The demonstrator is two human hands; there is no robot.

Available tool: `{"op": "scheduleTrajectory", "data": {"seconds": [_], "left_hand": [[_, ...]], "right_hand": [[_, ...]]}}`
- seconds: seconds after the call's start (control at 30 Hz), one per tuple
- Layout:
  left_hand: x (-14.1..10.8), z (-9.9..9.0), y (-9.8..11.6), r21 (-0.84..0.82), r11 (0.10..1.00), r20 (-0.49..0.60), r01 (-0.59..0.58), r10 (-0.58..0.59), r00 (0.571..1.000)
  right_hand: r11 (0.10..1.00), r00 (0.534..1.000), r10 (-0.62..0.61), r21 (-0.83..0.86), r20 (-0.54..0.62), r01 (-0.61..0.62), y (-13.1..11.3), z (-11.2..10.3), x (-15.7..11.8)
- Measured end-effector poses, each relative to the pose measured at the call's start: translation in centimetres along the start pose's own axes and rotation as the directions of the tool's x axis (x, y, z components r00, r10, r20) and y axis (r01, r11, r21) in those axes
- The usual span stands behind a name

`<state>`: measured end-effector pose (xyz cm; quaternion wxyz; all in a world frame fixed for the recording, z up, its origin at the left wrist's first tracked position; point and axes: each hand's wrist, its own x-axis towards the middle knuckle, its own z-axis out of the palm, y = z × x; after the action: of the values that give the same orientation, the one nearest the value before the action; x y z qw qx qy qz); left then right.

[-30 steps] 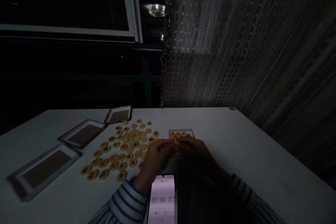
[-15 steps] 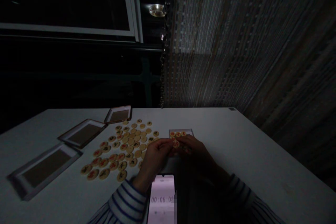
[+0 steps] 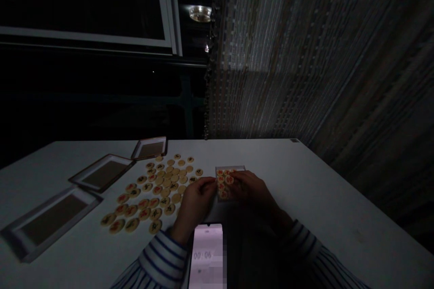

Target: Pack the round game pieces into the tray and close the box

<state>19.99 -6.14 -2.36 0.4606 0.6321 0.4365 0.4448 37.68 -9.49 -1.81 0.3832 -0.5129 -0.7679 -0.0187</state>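
A small shallow box (image 3: 230,167) stands on the table with several Chinese chess pieces (image 3: 221,187), red characters up, along its left side and far edge. My right hand (image 3: 254,188) reaches over the box from the right. Between its fingertips is a round chess piece (image 3: 229,180) with a red character, just above the others. My left hand (image 3: 195,203) is at the box's left wall, thumb and forefinger closed together against its edge. The right part of the box's inside is hidden by my right hand.
Many loose chess pieces (image 3: 167,183), red, black and blank faces up, are spread on the white table (image 3: 305,216) to the left. Beyond them lie three open trays (image 3: 50,221), (image 3: 101,173), (image 3: 149,148). A lit phone (image 3: 206,257) showing a timer lies in front. A string curtain (image 3: 271,54) hangs behind.
Both hands were together around the red chess piece over the near part of the box. The left hand has drawn back to the box's left wall; the right hand now holds the piece alone.
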Motion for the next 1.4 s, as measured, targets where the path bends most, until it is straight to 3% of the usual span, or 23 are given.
{"op": "scheduleTrajectory", "data": {"seconds": [0.17,0.33,0.47,0.7,1.0,1.4], "left_hand": [[-0.2,0.1,-0.6,0.242,0.966,0.046,-0.093,0.085,0.995],[-0.6,0.3,-0.8,0.332,0.933,0.129,-0.138,0.1,0.987],[-0.7,0.4,-1.0,0.357,0.918,0.154,-0.175,0.127,0.98],[-0.8,0.4,-1.2,0.397,0.889,0.194,-0.227,0.16,0.968],[-0.8,0.3,-1.0,0.367,0.908,0.194,-0.202,0.138,0.971],[-0.8,0.2,-1.1,0.35,0.926,0.171,-0.145,0.09,0.981]], "right_hand": [[0.999,0.999,0.048,-0.016,-0.004,-0.048,0.2,-1.4,0.4],[0.992,0.993,0.12,-0.027,-0.008,-0.12,1.1,-2.8,1.5],[0.987,0.987,0.161,-0.034,0.017,-0.16,2.1,-3.3,2.3],[0.97,0.962,0.217,-0.146,0.166,-0.193,3.9,-3.2,3.0],[0.948,0.909,0.233,-0.289,0.346,-0.134,4.4,-3.6,4.7],[0.924,0.882,0.214,-0.379,0.42,-0.044,5.0,-3.3,4.8]]}}
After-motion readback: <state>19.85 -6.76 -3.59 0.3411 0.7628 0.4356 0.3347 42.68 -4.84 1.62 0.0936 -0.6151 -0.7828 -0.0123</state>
